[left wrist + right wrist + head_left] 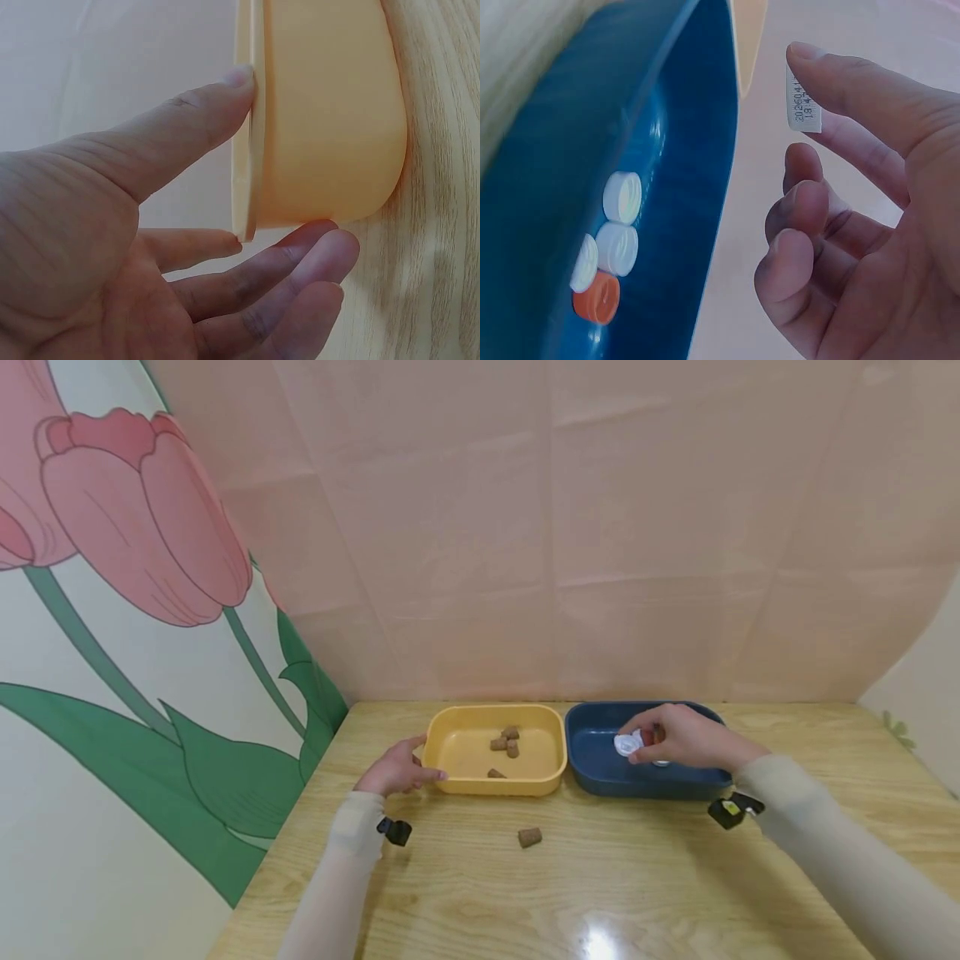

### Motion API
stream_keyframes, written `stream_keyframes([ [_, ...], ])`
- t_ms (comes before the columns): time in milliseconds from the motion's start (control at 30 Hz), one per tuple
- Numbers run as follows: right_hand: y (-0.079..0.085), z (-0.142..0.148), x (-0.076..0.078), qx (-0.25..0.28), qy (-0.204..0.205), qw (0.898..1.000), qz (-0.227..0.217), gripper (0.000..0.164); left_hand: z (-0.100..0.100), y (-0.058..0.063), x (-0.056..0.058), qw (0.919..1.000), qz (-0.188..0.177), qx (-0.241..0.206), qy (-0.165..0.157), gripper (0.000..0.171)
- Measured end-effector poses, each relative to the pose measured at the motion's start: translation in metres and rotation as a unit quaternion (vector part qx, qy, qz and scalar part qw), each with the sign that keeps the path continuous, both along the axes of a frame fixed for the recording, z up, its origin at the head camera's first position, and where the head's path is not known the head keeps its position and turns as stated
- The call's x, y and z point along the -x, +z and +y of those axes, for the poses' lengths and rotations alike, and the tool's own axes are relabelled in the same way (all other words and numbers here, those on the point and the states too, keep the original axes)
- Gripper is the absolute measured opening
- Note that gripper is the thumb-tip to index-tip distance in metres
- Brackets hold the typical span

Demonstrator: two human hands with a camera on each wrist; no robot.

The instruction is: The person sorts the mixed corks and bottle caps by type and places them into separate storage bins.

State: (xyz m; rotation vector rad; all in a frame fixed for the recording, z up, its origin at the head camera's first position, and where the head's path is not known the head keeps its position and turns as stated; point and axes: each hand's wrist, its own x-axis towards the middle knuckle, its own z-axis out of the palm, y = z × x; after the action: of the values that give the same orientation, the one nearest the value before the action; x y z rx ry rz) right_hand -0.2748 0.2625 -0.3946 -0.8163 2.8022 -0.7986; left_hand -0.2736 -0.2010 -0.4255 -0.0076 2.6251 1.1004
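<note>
My right hand [678,735] is over the blue tray [637,789], pinching a white bottle cap [804,105] between thumb and index finger. Printed digits show on the cap's side. Below, inside the tray, the right wrist view shows white caps [617,247] and an orange cap [598,298] lying together. At the left end of the yellow tray [495,787], my left hand [397,768] touches the corner. Its thumb rests on the rim [251,135] and the other fingers extend loosely beside the wall. Several brown corks [512,748] lie inside the yellow tray.
A single cork [529,837] lies on the wooden table [480,893] in front of the yellow tray. Both trays stand side by side near a pink cloth backdrop [555,568]. A wall with a tulip print [135,510] rises on the left.
</note>
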Motion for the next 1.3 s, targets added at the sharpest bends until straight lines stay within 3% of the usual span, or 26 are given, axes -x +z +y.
stream_keyframes([
  [267, 0.005, 0.005, 0.020, 0.004, 0.003, 1.000, -0.003, 0.037, -0.001, -0.001, 0.002, 1.0000, -0.004, 0.003, -0.004, 0.095],
  [733, 0.002, 0.005, 0.057, -0.025, -0.018, 0.998, -0.058, 0.045, 0.003, 0.007, 0.002, 0.9998, -0.010, 0.010, -0.012, 0.093],
  [933, -0.001, -0.001, 0.065, -0.038, -0.012, 0.996, -0.074, 0.035, 0.002, 0.006, 0.002, 0.9997, -0.012, 0.014, -0.016, 0.094],
  [1300, -0.011, -0.010, 0.076, -0.086, -0.018, 0.992, -0.086, 0.032, 0.003, 0.004, 0.003, 0.9997, -0.016, 0.012, -0.011, 0.094],
])
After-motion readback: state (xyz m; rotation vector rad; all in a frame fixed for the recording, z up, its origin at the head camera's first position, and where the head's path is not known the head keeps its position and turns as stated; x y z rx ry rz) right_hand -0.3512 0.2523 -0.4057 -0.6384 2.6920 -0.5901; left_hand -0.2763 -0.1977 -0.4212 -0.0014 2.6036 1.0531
